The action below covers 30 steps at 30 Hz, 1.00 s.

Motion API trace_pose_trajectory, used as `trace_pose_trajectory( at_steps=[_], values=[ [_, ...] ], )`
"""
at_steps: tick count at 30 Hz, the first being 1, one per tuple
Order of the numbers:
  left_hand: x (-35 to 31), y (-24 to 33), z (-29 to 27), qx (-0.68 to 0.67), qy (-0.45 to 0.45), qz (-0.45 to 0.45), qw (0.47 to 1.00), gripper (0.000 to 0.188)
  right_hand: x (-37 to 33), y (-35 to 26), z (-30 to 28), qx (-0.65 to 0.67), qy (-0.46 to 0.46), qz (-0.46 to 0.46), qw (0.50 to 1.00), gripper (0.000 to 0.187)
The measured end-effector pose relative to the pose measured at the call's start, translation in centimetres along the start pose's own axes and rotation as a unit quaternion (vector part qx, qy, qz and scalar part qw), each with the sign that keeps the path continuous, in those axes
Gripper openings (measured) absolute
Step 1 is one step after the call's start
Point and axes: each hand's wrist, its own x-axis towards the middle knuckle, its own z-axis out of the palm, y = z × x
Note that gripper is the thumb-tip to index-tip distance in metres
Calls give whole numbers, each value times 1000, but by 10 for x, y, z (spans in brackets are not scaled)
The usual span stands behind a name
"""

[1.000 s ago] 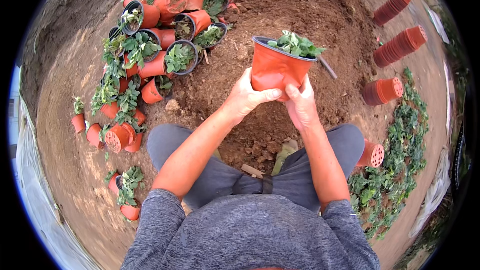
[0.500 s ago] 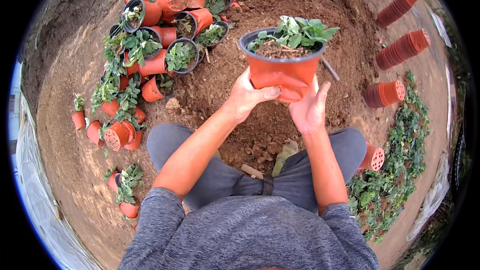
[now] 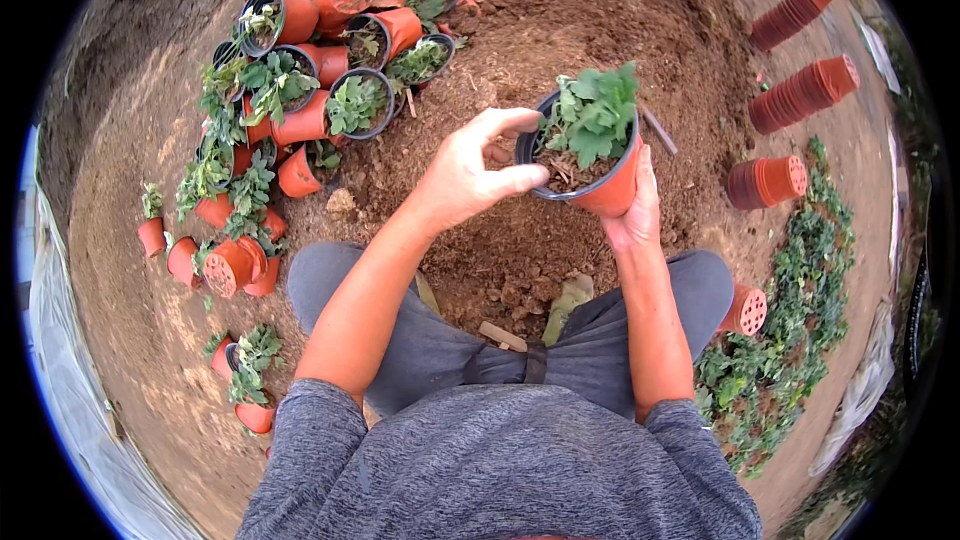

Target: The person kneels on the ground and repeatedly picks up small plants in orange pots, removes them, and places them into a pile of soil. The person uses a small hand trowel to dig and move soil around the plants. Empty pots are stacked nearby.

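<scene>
A reddish-orange plastic plant pot [image 3: 612, 192] with a dark rim is tilted to the left above the soil, between my hands. In it grows a green leafy plant [image 3: 597, 115], with brown soil and dry bits around its base. My right hand [image 3: 640, 208] is wrapped around the pot's right side and underside, holding it. At the left rim, my left hand [image 3: 472, 168] has its thumb and fingers spread apart, the tips close to or touching the rim. Whether they touch it I cannot tell.
Ahead to the left lies a heap of potted plants [image 3: 305, 125], many tipped over. Stacks of empty pots [image 3: 805, 95] lie on the right, beside a long pile of uprooted green plants [image 3: 795, 310]. Loose soil [image 3: 560, 25] mounds up in front. A small stick [image 3: 658, 130] rests behind the pot.
The pot has come down slightly and tipped so its mouth shows more. My left hand has released the pot's side and moved to the left rim; the right hand keeps its hold.
</scene>
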Motion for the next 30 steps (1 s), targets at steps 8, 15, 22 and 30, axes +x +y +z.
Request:
trace_pose_trajectory(
  at_steps=[8, 15, 22, 30],
  values=[
    [0, -21, 20, -37, 39, 2, 999, 56, -8, 3, 13, -176, -19, -80, 981, 62],
    [0, -39, 30, -268, 144, -22, 952, 26, -9, 11, 18, -213, -37, -78, 973, 69],
    [4, -22, 27, -213, 147, 3, 966, 27, -7, 28, 12, 16, -43, 17, 999, 58],
    [-2, -28, 25, -170, 50, -14, 984, 29, -10, 29, 6, -19, -49, 7, 999, 56]
  ],
)
